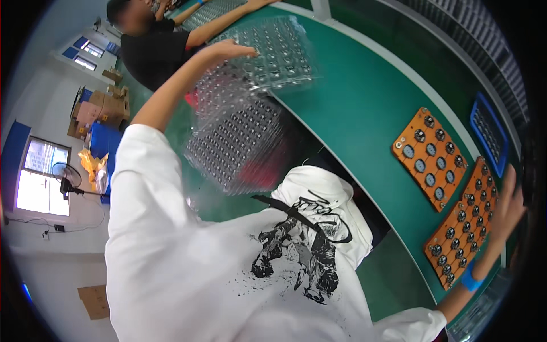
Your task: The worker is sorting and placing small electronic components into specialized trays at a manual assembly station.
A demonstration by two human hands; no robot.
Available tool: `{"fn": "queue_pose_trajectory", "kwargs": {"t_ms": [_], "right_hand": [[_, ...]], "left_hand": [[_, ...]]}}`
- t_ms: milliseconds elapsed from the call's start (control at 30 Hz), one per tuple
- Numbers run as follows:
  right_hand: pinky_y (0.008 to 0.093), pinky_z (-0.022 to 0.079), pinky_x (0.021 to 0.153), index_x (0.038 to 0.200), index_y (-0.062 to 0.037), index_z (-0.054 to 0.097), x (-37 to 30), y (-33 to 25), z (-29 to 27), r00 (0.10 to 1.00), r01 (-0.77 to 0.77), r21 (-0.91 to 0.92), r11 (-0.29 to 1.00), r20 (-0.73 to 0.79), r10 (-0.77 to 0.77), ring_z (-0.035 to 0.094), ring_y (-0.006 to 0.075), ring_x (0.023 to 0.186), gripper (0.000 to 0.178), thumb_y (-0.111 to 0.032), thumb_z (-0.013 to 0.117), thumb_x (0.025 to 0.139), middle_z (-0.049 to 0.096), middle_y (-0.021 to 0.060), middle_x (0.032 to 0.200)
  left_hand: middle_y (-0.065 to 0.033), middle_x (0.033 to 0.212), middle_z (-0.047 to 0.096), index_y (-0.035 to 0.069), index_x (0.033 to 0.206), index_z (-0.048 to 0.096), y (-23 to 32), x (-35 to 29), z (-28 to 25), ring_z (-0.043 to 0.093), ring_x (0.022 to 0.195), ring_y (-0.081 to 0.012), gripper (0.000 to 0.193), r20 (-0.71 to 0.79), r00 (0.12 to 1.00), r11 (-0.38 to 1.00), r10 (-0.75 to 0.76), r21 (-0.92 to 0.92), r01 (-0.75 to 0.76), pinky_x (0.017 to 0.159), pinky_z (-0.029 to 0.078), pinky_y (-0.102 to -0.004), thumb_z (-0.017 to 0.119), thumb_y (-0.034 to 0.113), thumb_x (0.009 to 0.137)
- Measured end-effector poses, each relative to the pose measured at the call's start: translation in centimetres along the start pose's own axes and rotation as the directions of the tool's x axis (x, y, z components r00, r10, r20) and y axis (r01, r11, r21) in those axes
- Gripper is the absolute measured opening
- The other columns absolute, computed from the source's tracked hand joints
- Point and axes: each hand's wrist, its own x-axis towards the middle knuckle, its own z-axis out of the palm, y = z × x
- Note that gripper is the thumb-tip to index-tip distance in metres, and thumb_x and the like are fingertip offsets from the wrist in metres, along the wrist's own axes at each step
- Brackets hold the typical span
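My left hand (pixel 229 50) reaches far out and grips the near edge of a clear plastic blister tray (pixel 276 54) with rows of round pockets, which overhangs the green table's edge. Below it, beside the table, stands a stack of similar clear trays (pixel 233 142) full of small dark round parts. My right hand (pixel 508 210), with a blue band on the wrist, is at the far right, its fingers stretched out beside an orange board (pixel 468 219) carrying several round metal parts. I see nothing in it. A second orange board (pixel 428 149) with round metal and grey parts lies next to that one.
The green table (pixel 353 119) curves across the view. A blue-rimmed tray (pixel 489 134) stands behind the boards. Clear plastic trays (pixel 481 310) lie at the lower right. Another person (pixel 154 48) in black works at the upper left. Cartons (pixel 102 108) stand by the wall.
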Motion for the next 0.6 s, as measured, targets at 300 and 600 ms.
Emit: {"fn": "queue_pose_trajectory", "kwargs": {"t_ms": [300, 600], "right_hand": [[0.0441, 0.040, 0.097, 0.121, -0.0030, 0.051, 0.1, -19.2, 5.7, 0.769, 0.305, 0.551, 0.777, 0.338, -0.542, 0.045, 0.0380, 0.122, 0.052, -0.016, 0.071, 0.074, 0.040, 0.0218, 0.137], [0.0447, 0.038, 0.091, 0.114, -0.0065, 0.052, -4.1, -31.5, 20.4, 0.758, 0.523, 0.490, 0.698, 0.106, -0.643, 0.043, 0.0323, 0.119, 0.053, -0.022, 0.073, 0.068, 0.044, 0.0195, 0.130]], "left_hand": [[-0.0226, 0.129, 0.052, -0.001, 0.122, 0.057, 2.9, 9.5, 6.9, 0.053, 0.117, -0.0340, 0.093, 0.028, 0.998, 0.999, 0.053, 0.008, -0.053, 0.100, 0.041, -0.0367, 0.066, 0.068, 0.061], [-0.0260, 0.143, 0.033, -0.005, 0.136, 0.038, 6.2, 7.4, 7.1, 0.036, 0.131, -0.0413, 0.109, 0.129, 0.991, 0.998, -0.038, -0.039, 0.043, 0.103, 0.032, -0.0554, 0.059, 0.076, 0.066]]}}
